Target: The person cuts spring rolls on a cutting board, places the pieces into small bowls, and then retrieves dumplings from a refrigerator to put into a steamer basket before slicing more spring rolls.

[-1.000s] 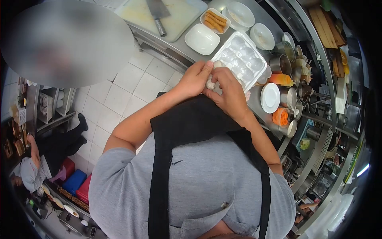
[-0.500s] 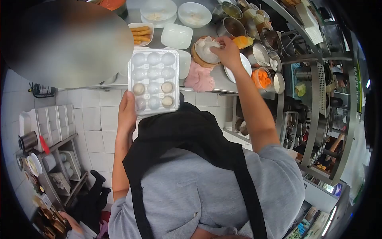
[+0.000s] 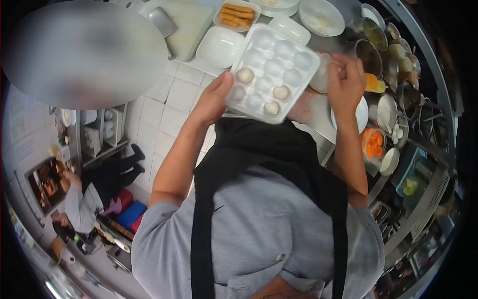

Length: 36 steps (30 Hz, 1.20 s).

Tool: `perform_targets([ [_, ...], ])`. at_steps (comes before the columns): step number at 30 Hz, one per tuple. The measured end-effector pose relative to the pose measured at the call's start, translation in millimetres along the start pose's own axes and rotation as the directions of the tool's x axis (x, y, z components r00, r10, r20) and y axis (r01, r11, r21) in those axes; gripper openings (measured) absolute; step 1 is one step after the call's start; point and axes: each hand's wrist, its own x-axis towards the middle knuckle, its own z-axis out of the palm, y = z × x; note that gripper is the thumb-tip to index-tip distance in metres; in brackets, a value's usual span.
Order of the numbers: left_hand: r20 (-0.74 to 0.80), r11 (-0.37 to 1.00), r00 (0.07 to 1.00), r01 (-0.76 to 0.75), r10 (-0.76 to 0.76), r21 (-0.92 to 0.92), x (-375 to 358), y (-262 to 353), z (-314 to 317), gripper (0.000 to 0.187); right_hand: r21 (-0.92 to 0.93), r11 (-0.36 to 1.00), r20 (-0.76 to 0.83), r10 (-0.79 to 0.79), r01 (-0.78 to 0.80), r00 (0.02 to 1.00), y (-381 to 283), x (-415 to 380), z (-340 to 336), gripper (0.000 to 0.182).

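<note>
A white plastic tray with round hollows tilts in front of the black apron. My left hand grips its left edge. Three round, pale balls sit in its lower hollows, one of them a ball on the left. Just right of the tray, my right hand is bent with its fingers together at the round steamer, which holds something whitish. What the fingertips hold, if anything, is hidden. A pink cloth lies below the steamer, partly behind the tray.
White bowls and a dish of fried sticks stand on the counter. At right are a white plate, orange pieces and metal bowls. A cleaver lies on a board. Another person is at lower left.
The camera view has turned and shifted. The tray, held in my left hand, is now more tilted and closer to the steamer. My right hand remains at the steamer.
</note>
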Motion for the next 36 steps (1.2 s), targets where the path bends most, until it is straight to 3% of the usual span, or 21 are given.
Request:
perform_targets([
  [1, -0.017, 1.000, 1.000, -0.004, 0.005, 0.004, -2, -3, 5, 0.069, 0.134, 0.990, 0.037, -0.054, 0.049, 0.998, -26, -2, 2, 0.022],
  [2, 0.012, 1.000, 1.000, -0.020, 0.020, -0.014, -1, -4, 10, 0.070, 0.275, 0.962, 0.242, -0.071, 0.002, 0.968, -60, -5, 3, 0.024],
  [3, 0.048, 0.999, 0.998, -0.039, 0.040, -0.034, 3, -2, 16, 0.072, 0.294, 0.954, 0.458, -0.199, 0.064, 0.866, -78, 1, 0, 0.033],
  [4, 0.052, 0.998, 0.997, -0.058, 0.060, -0.032, 6, 1, 23, 0.072, 0.309, 0.928, 0.447, -0.334, 0.207, 0.830, -85, 3, 12, 0.042],
  [6, 0.031, 0.998, 0.998, -0.055, 0.055, -0.015, 6, 4, 31, 0.076, 0.172, 0.965, 0.548, -0.259, 0.196, 0.795, -98, 7, 22, 0.046],
  [8, 0.023, 0.998, 0.998, -0.050, 0.051, -0.044, 7, 1, 35, 0.071, 0.151, 0.971, 0.533, -0.239, 0.186, 0.812, -93, 4, 27, 0.047],
  [10, -0.152, 0.963, 0.985, -0.043, 0.086, 0.267, 8, 2, 45, 0.065, 0.158, 0.972, 0.521, -0.234, 0.176, 0.821, -83, 3, 41, 0.048],
  [11, -0.088, 0.976, 0.990, -0.090, 0.109, 0.201, 22, -17, 32, 0.058, 0.196, 0.964, 0.518, -0.257, 0.179, 0.816, -75, -1, 47, 0.048],
  [12, -0.103, 0.951, 0.984, -0.111, 0.146, 0.287, 11, -9, 44, 0.062, 0.212, 0.962, 0.510, -0.261, 0.175, 0.819, -71, -5, 53, 0.046],
  [15, -0.124, 0.963, 0.976, -0.149, 0.180, 0.224, 21, -31, 41, 0.053, 0.242, 0.952, 0.507, -0.287, 0.186, 0.813, -74, -13, 55, 0.040],
  [17, -0.039, 0.965, 0.983, -0.167, 0.178, 0.202, 8, -23, 43, 0.060, 0.224, 0.953, 0.505, -0.291, 0.202, 0.813, -87, -19, 53, 0.035],
  [22, -0.059, 0.987, 0.990, -0.118, 0.126, 0.112, 4, -21, 49, 0.066, 0.214, 0.948, 0.438, -0.310, 0.237, 0.844, -91, -22, 61, 0.031],
  [24, -0.137, 0.939, 0.973, -0.133, 0.184, 0.319, 4, -21, 43, 0.068, 0.301, 0.953, 0.473, -0.186, 0.040, 0.861, -78, -21, 63, 0.033],
  [25, -0.075, 0.946, 0.988, -0.105, 0.134, 0.307, 6, -27, 36, 0.068, 0.366, 0.927, 0.467, -0.104, -0.084, 0.878, -69, -19, 60, 0.034],
  [27, -0.129, 0.954, 0.972, -0.160, 0.197, 0.254, 13, -40, 13, 0.070, 0.541, 0.797, 0.389, 0.049, -0.270, 0.920, -24, -1, 56, 0.038],
  [28, -0.242, 0.970, 0.958, -0.099, 0.153, 0.223, -1, -26, 17, 0.069, 0.554, 0.792, 0.301, 0.095, -0.256, 0.949, -9, 16, 44, 0.039],
  [29, -0.173, 0.984, 0.978, -0.091, 0.117, 0.152, -6, -20, 6, 0.067, 0.630, 0.726, 0.262, 0.137, -0.277, 0.955, 21, 30, 30, 0.041],
  [30, -0.236, 0.989, 0.963, -0.111, 0.131, 0.099, -5, -32, -10, 0.068, 0.593, 0.755, 0.194, 0.206, -0.282, 0.959, 43, 44, 16, 0.039],
  [32, -0.214, 0.989, 0.966, -0.149, 0.145, -0.002, -19, -27, -11, 0.071, 0.358, 0.877, 0.081, 0.314, -0.321, 0.946, 80, 60, -17, 0.035],
  [34, -0.126, 0.978, 0.978, -0.182, 0.169, -0.098, -27, -29, -13, 0.075, 0.327, 0.910, 0.042, 0.255, -0.255, 0.966, 125, 50, -22, 0.036],
  [36, -0.081, 0.985, 0.989, -0.134, 0.126, -0.106, -32, -23, -11, 0.078, 0.058, 0.971, 0.197, 0.217, -0.232, 0.956, 126, 40, -23, 0.037],
])
